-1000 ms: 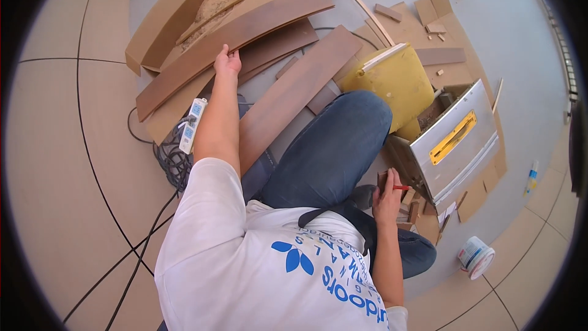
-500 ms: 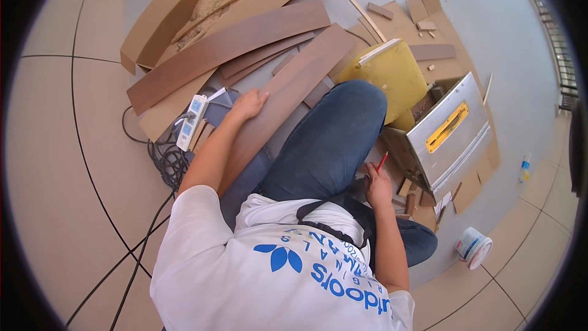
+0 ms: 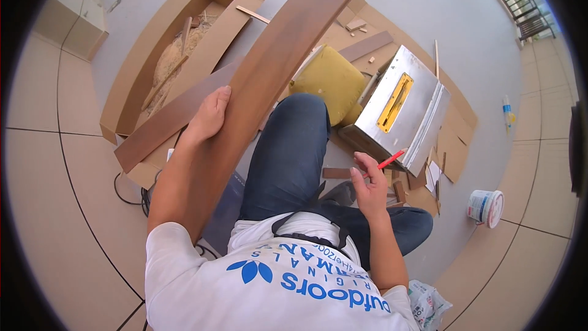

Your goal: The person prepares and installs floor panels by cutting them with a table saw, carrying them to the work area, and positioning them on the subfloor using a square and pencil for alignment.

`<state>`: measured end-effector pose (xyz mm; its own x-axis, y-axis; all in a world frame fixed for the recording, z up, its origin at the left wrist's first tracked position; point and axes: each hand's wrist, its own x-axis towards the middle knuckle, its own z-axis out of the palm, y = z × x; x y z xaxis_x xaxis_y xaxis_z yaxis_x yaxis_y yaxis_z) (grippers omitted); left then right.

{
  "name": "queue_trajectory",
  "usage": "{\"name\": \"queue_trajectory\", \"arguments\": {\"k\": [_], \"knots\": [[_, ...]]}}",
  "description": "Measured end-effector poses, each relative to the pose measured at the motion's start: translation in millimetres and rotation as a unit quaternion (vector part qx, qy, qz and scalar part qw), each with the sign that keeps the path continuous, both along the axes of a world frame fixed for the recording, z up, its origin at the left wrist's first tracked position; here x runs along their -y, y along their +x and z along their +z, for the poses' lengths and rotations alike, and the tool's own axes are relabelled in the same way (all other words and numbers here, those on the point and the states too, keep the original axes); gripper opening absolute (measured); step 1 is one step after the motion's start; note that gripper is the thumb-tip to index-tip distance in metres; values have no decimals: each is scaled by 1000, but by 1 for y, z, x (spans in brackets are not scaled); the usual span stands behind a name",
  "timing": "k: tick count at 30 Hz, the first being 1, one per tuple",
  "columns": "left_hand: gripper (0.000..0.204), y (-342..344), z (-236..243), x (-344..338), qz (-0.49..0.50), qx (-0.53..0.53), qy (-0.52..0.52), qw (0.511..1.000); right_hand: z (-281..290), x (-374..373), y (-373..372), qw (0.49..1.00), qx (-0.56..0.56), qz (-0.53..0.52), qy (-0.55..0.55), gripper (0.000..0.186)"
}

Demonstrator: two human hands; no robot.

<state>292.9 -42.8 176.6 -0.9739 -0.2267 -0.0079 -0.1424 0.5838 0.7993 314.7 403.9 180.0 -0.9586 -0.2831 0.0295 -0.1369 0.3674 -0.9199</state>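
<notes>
A long brown wooden plank point(image 3: 269, 67) rises at a slant in front of me, its far end lifted high. My left hand point(image 3: 211, 115) is closed on the plank's left edge; the fingers beneath it are hidden. To the right of my raised knee, my right hand point(image 3: 370, 187) pinches a red pencil point(image 3: 392, 158), which points away to the right. Just beyond that hand stands a table saw point(image 3: 401, 95) with a silver top and a yellow insert. Another brown plank point(image 3: 153, 132) lies partly behind the held one.
An open cardboard box point(image 3: 141, 43) with sawdust and wood strips lies at far left. A yellow stool-like block point(image 3: 331, 83) sits beside the saw. Offcuts lie on flattened cardboard point(image 3: 459, 122). A white bucket point(image 3: 486, 207) stands at right, near a plastic bag point(image 3: 427, 302).
My left hand has lifted the plank off the pile, and its far end has swung up and away. My right hand has risen with the pencil. The view has shifted.
</notes>
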Motion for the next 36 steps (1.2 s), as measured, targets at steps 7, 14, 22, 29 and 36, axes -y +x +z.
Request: {"name": "queue_trajectory", "arguments": {"k": [7,14,22,29,36], "knots": [[42,-86,173,-138,-236,-45,-122,963,70,58,-44,838,158,44,-520,66],[49,-80,142,-169,-594,113,208,769,79,-14,-57,818,34,-183,-544,42],[46,-207,68,-256,-200,-60,722,660,114,-99,-135,809,-62,-182,-556,33],[22,-312,-4,-287,-24,51,731,680,-3,-252,-209,694,48,-436,-571,26],[24,-390,-105,-318,28,124,732,669,-120,-296,-280,677,155,-466,-548,29]]}}
